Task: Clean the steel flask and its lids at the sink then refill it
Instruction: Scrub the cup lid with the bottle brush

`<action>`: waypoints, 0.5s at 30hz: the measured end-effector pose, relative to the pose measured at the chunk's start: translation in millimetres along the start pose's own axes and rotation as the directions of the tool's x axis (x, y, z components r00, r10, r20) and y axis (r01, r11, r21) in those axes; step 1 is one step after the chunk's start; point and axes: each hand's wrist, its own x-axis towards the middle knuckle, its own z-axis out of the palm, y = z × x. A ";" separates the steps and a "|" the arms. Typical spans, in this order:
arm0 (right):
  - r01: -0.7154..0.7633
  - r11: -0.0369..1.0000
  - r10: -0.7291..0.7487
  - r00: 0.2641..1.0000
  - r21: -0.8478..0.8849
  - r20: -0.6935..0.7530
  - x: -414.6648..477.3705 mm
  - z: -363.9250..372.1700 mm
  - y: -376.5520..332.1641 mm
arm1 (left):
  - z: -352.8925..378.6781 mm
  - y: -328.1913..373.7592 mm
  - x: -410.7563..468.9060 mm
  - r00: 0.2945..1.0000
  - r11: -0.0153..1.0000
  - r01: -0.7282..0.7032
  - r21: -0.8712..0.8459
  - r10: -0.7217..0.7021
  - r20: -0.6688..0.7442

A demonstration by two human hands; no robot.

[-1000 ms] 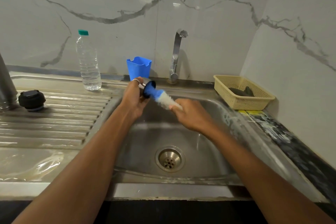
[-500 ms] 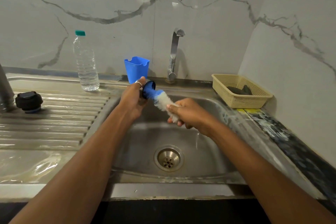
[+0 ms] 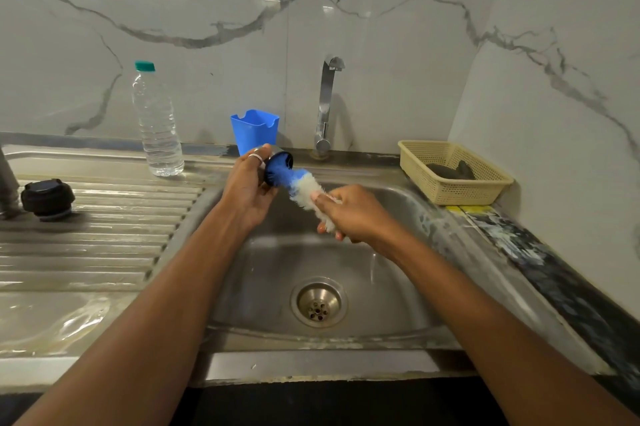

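My left hand (image 3: 247, 190) grips a small steel cup lid (image 3: 278, 154) with a dark rim, held over the back left of the sink and tipped toward the right. A bottle brush (image 3: 300, 183) has its blue bristles pushed into the lid's mouth. My right hand (image 3: 356, 214) is closed around the brush's white bristles and lower part. A black stopper lid (image 3: 47, 197) rests on the ribbed drainboard at far left. Beside it, only a sliver of the steel flask (image 3: 7, 183) shows at the frame's edge.
A clear water bottle (image 3: 157, 124) with a green cap and a blue plastic cup (image 3: 254, 131) stand at the back. The tap (image 3: 325, 103) is not running. A cream basket (image 3: 460, 195) sits at right. The sink basin (image 3: 398, 287) has a central drain (image 3: 318, 302).
My right hand has slid up the brush, covering more of the white bristles, and worked the blue end in the lid. My left hand keeps the lid in nearly the same place.
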 end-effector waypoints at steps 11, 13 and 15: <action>0.104 0.972 -0.133 0.983 -0.209 -0.128 5.5 -1.0 7.0 | -4.8 -1.1 2.3 0.999 0.999 -0.029 0.044 0.030 -0.024; -0.072 0.992 0.072 0.997 0.101 0.007 2.7 -1.7 -0.1 | -0.7 0.5 -2.0 1.000 0.999 0.004 0.034 -0.003 -0.013; 0.095 0.957 -0.133 0.983 -0.273 -0.127 3.5 -2.2 3.7 | 2.0 1.4 -3.6 0.999 1.000 0.030 -0.001 -0.030 -0.026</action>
